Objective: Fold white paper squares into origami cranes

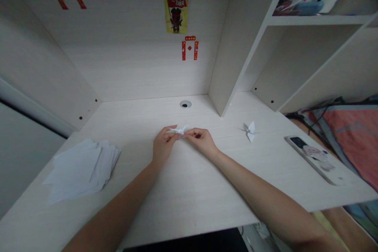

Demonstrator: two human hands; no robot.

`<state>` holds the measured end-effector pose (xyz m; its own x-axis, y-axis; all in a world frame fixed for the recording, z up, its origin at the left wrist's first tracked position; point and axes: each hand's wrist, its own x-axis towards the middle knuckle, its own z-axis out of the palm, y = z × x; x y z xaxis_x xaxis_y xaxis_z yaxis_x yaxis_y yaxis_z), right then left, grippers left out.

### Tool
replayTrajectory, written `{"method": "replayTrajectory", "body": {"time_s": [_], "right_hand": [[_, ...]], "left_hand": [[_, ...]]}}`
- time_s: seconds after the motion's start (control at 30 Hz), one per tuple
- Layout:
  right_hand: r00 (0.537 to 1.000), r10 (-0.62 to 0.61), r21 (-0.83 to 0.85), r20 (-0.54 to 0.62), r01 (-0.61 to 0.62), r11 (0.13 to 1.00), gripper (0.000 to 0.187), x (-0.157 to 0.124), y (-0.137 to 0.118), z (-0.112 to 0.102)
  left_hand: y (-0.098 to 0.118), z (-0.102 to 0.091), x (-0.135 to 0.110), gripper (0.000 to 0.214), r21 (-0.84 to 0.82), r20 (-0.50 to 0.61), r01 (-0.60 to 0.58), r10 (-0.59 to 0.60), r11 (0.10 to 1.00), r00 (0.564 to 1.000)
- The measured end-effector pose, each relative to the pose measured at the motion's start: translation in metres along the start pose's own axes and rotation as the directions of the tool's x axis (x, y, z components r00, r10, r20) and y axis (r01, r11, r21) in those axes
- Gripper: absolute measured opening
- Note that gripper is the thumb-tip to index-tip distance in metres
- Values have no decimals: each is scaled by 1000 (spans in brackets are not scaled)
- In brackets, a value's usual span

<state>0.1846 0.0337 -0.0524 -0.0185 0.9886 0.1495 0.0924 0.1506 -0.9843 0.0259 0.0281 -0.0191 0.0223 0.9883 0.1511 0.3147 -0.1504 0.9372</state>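
Between my two hands, over the middle of the desk, is a small white folded paper crane [180,130]. My left hand [164,141] pinches it from the left with thumb and fingers. From the right, my right hand [202,139] pinches it too, fingertips closed at its near side. The hands partly cover its body; thin pointed parts stick out above the fingers. Another white paper crane [251,132] stands on the desk to the right, apart from my hands. A loose stack of white paper sheets [78,169] lies to the left.
A phone [315,159] in a decorated case lies near the desk's right edge. A round cable hole [185,104] sits at the back. An upright panel [233,47] and shelves rise at right. Red cloth [350,134] lies beyond the desk edge.
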Motion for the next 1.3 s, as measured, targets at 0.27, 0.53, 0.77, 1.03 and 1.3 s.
{"method": "replayTrajectory", "body": {"time_s": [0.27,0.53,0.77,1.03,1.3], "right_hand": [[999,30,315,34,-40,948,41,2,-14,3],[989,-119,20,85,118,993,34,4,-22,-2],[960,-275,-373,45,272,887,18,0,-85,-68],[930,-172,-588,-325,-57,807,25,11,-47,-266],[961,-93,-590,-262,-83,803,39,12,16,-272]], "left_hand": [[9,-3,0,42,39,21,34,-35,999,999],[7,-3,1,44,60,56,-11,8,998,998],[13,-4,-1,49,95,77,-22,15,995,997],[12,-5,0,45,117,160,-53,34,992,987],[6,-6,2,40,179,176,-61,29,982,984]]}}
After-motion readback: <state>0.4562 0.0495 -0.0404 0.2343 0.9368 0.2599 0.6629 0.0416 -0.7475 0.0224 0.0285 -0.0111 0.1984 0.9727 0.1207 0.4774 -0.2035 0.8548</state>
